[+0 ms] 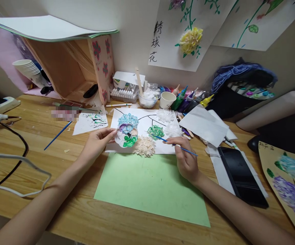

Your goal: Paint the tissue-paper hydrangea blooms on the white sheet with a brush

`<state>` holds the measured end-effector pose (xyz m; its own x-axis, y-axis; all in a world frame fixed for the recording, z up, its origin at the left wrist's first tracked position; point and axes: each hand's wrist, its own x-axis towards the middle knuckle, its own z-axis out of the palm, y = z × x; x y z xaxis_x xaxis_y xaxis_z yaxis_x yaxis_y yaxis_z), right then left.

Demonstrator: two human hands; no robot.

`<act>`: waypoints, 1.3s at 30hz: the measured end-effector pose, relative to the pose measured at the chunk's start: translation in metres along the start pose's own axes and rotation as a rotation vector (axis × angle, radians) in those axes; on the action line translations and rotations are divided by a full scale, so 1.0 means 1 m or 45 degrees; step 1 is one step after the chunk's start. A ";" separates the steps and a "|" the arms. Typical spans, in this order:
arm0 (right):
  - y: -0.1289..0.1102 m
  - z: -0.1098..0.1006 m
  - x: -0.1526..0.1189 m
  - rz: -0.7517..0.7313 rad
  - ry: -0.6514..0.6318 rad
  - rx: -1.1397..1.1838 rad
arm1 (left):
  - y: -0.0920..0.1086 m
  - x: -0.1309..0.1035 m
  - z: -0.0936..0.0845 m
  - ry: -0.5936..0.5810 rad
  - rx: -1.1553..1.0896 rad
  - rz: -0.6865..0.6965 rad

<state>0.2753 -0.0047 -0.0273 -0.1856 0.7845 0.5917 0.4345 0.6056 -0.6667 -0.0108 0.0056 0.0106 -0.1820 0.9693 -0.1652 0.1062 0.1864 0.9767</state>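
Observation:
Between thumb and fingers, my left hand (102, 139) grips a small white paint palette (120, 140) with purple, blue, peach and green paint in its wells. It hovers over the left part of a white sheet (142, 114). My right hand (185, 153) pinches a thin blue paintbrush (179, 147), its tip at a green tufted flower (155, 132) on the sheet. Around it are a blue flower (127, 119), partly behind the palette, a peach flower (144, 146) and white tufted flowers (165, 115). Dark branch lines join some of them.
Green paper (152, 187) lies in front of the sheet. Paint bottles (183, 100), a paper cup (167, 100) and a bowl of white tufts (149, 98) stand behind. A black phone (242, 175) lies right. Another blue brush (58, 135) and cables (22, 149) lie left.

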 end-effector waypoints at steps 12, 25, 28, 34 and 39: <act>-0.034 -0.002 0.084 0.080 -0.076 0.365 | -0.013 0.004 0.000 -0.027 -0.098 -0.097; -0.047 0.016 0.090 -0.531 -0.336 -0.097 | -0.014 0.004 0.000 -0.100 -0.024 -0.107; -0.048 0.015 0.089 -0.591 -0.379 -0.147 | -0.013 0.005 0.000 -0.101 -0.013 -0.119; -0.050 0.012 0.088 -0.583 -0.390 -0.147 | -0.009 0.003 0.001 -0.103 -0.010 -0.125; -0.051 0.007 0.091 -0.564 -0.412 -0.103 | -0.010 0.004 0.001 -0.082 0.006 -0.136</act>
<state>0.2298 0.0367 0.0570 -0.6218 0.4661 0.6293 0.3175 0.8847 -0.3414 -0.0118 0.0077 0.0000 -0.1295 0.9521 -0.2769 0.0943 0.2898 0.9524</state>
